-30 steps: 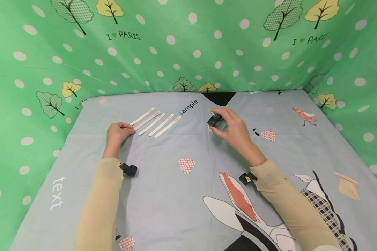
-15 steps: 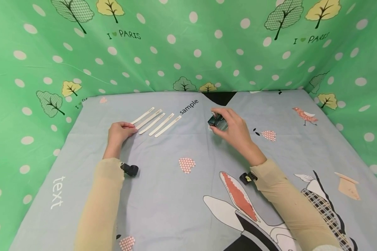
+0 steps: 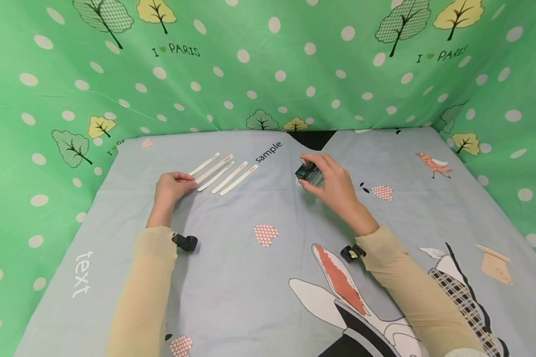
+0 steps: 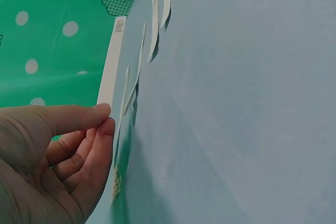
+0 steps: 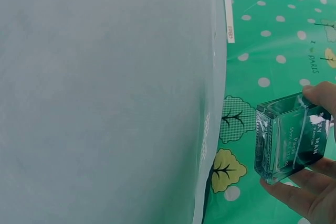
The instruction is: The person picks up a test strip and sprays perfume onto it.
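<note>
Between thumb and fingertips, my left hand (image 3: 173, 190) pinches the lower end of a white perfume test strip (image 4: 110, 64), which stands out above the cloth in the left wrist view. Several similar paper strips (image 3: 238, 181) with small printed ends lie slanted in a row on the cloth around it. On the right, my right hand (image 3: 337, 187) grips a dark green glass perfume bottle (image 5: 291, 140) between thumb and fingers, held above the cloth. White lettering shows on the bottle's face. In the head view my fingers cover part of the bottle.
A blue-grey printed cloth (image 3: 232, 277) covers the table, with the word sample printed beyond the strips. Behind it and at both sides hangs a green dotted curtain (image 3: 250, 64). A small black wrist camera (image 3: 185, 242) sits at the left cuff, another wrist camera (image 3: 352, 253) at the right.
My left hand has shifted slightly to the right with the pinched strip. The right hand and the perfume bottle have stayed in place.
</note>
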A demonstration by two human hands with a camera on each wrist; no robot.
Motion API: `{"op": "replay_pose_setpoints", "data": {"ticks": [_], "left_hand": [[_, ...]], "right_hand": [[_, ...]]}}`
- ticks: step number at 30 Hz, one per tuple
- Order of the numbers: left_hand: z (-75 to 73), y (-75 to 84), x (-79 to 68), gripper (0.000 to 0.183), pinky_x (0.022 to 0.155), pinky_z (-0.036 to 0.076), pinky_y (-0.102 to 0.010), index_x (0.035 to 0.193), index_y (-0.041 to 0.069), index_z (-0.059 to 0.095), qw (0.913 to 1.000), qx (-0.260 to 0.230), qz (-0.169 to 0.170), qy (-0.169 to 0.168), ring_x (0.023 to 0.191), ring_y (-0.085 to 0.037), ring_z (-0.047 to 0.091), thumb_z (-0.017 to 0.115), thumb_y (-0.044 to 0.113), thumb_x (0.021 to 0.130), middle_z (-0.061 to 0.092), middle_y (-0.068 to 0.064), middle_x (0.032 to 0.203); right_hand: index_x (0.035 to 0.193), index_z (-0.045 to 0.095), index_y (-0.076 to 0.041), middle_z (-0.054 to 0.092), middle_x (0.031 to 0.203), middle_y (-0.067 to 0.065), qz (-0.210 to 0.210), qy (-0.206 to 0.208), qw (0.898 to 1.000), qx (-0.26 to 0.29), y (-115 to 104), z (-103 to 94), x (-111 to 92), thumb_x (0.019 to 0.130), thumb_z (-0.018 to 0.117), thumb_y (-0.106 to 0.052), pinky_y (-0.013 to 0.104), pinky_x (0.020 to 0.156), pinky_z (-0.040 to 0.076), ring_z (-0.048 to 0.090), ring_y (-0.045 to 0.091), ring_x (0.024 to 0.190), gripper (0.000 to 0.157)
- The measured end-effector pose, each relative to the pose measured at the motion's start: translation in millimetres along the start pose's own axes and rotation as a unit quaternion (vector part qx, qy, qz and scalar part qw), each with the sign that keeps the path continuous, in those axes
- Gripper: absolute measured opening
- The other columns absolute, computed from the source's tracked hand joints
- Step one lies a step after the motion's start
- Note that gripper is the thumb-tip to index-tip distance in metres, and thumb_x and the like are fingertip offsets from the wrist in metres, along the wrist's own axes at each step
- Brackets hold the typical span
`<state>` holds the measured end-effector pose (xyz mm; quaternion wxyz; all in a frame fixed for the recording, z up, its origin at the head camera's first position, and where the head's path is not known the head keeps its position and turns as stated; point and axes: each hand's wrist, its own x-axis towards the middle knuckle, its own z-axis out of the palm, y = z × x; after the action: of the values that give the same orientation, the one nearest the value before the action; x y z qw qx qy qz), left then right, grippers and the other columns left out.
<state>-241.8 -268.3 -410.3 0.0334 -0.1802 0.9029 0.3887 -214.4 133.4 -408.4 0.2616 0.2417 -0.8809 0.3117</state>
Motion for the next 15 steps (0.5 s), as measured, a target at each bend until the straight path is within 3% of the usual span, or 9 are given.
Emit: {"op": "replay_pose_setpoints", "data": {"ticks": [15], "left_hand": [[1.2,7.9,-6.1,0.029,0.060,0.046,-0.015,0.114,0.001,0.068,0.9998,0.002,0.012,-0.016,0.070,-0.005,0.060,0.073,0.017,0.090,0.067,-0.004,0.090]], "right_hand": [[0.132,0.059,-0.018,0.066,0.120,0.014,0.000,-0.002,1.000,-0.001,1.4,0.8,-0.1,0.081,0.083,-0.020,0.049,0.081,0.058,0.067,0.032,0.105,0.056]]}}
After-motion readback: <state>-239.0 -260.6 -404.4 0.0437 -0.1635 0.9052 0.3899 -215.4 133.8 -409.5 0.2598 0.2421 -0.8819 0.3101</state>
